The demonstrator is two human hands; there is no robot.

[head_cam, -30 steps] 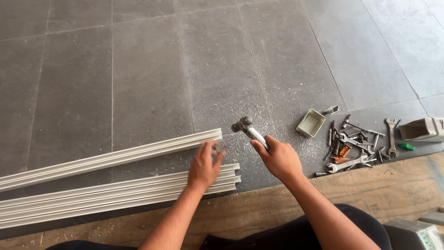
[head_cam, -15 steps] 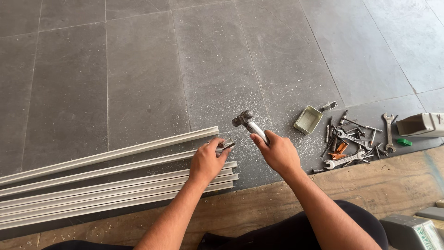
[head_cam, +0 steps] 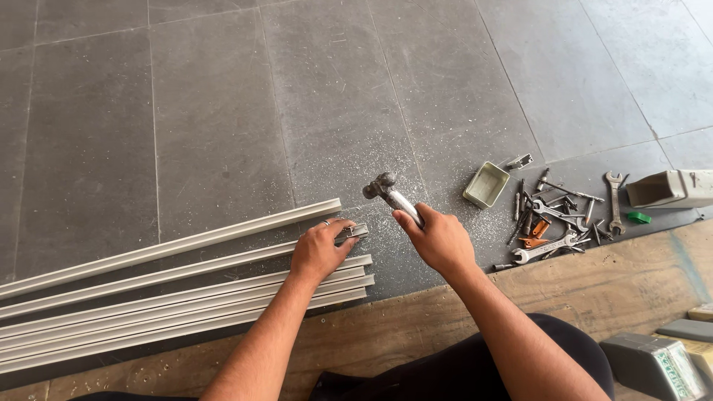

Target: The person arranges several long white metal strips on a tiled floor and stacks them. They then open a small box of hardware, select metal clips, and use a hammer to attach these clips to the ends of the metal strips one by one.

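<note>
My right hand [head_cam: 440, 239] grips a small metal hammer [head_cam: 388, 191], its head raised above the floor. My left hand [head_cam: 319, 249] presses down on the end of a pale aluminium profile [head_cam: 186, 267] and pinches a small metal fitting [head_cam: 356, 231] at its tip. Several more long profiles [head_cam: 148, 315] lie side by side on the dark tiled floor, running off to the left. Another profile [head_cam: 171, 245] lies a little apart behind them. The hammer head hovers just right of and above the fitting.
To the right lie a small green metal tray [head_cam: 486, 184], a scatter of spanners and bits [head_cam: 553, 219], and a grey hollow block [head_cam: 672, 188]. A wooden board [head_cam: 594, 289] runs along the near edge. Boxes [head_cam: 657, 364] sit at the lower right.
The hammer head has swung from pointing down-left to raised higher. My left hand has slid along the profile to its end, now holding the small fitting there.
</note>
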